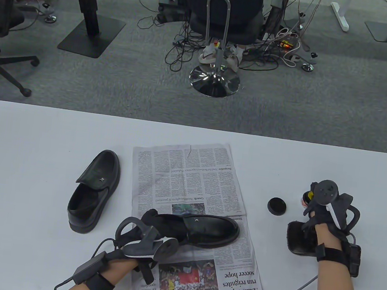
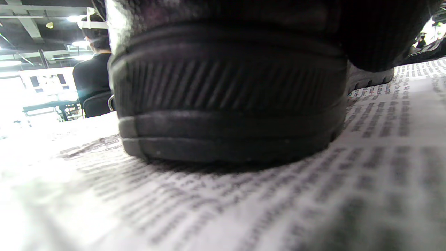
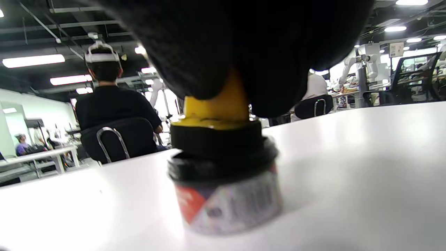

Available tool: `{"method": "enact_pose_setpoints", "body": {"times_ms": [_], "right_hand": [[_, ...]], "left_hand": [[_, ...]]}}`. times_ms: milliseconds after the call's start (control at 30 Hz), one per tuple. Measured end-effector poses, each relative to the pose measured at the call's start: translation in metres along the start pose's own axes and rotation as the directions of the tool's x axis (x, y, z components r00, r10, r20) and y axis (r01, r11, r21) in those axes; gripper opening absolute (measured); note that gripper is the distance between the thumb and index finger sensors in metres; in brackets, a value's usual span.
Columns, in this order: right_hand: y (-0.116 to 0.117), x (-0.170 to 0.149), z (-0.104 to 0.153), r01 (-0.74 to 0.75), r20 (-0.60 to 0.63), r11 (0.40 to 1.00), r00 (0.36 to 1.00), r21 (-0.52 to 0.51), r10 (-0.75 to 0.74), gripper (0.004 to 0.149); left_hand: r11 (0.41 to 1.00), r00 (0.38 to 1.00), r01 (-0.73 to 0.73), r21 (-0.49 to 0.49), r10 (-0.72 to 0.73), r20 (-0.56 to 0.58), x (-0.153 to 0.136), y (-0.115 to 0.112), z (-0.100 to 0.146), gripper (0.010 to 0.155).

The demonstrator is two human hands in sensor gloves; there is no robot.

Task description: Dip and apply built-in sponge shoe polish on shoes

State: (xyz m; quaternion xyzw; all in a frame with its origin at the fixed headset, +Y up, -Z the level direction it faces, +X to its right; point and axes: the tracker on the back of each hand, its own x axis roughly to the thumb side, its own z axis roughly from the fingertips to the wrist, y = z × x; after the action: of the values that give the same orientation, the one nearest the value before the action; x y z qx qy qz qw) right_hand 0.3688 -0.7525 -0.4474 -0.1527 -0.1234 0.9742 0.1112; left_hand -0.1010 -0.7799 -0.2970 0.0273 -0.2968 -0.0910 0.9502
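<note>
So we've got a white table (image 1: 39,133) with a sheet of newspaper (image 1: 189,179) spread across the middle, and one black loafer (image 1: 209,229) lying on it with its toe pointing to our right. Our left hand (image 1: 149,229) is at the heel end of that shoe, fingers going into or around the opening, so it looks like it's holding the shoe steady, though the tracker covers most of the fingers and we can't make out the exact grip. From the left wrist view all we really get is the ribbed black heel (image 2: 230,104) sitting flat on the newsprint, super close up. The second loafer (image 1: 94,191) sits off the paper, just to its left, toe pointing away from us. Over on the right side of the table, our right hand (image 1: 315,211) is pinching the yellow applicator handle (image 3: 216,104), and the black sponge (image 3: 216,139) under it is pressed down into the mouth of the polish jar (image 3: 226,195), which stands upright on the bare table. The jar's black lid (image 1: 276,206) lies flat just left of the hand, between it and the newspaper. There's someone in a headset (image 3: 111,101) seated with their back to us in the background
</note>
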Motion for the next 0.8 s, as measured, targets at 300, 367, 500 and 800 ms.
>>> {"method": "enact_pose_setpoints", "body": {"times_ms": [300, 367, 500, 800], "right_hand": [[-0.03, 0.119, 0.053, 0.298, 0.482, 0.946, 0.815, 0.129, -0.322, 0.043], [-0.029, 0.151, 0.077, 0.315, 0.559, 0.925, 0.738, 0.211, -0.378, 0.043], [-0.015, 0.22, 0.143, 0.265, 0.658, 0.869, 0.571, 0.419, -0.491, 0.043], [0.01, 0.24, 0.172, 0.152, 0.745, 0.965, 0.614, 0.212, -0.261, 0.042]], "left_hand": [[1.0, 1.0, 0.0, 0.0, 0.0, 0.0, 0.0, 0.0, 0.0, 0.035], [1.0, 1.0, 0.0, 0.0, 0.0, 0.0, 0.0, 0.0, 0.0, 0.035], [1.0, 1.0, 0.0, 0.0, 0.0, 0.0, 0.0, 0.0, 0.0, 0.035], [1.0, 1.0, 0.003, 0.0, -0.003, -0.002, 0.0, 0.0, 0.0, 0.035]]}}
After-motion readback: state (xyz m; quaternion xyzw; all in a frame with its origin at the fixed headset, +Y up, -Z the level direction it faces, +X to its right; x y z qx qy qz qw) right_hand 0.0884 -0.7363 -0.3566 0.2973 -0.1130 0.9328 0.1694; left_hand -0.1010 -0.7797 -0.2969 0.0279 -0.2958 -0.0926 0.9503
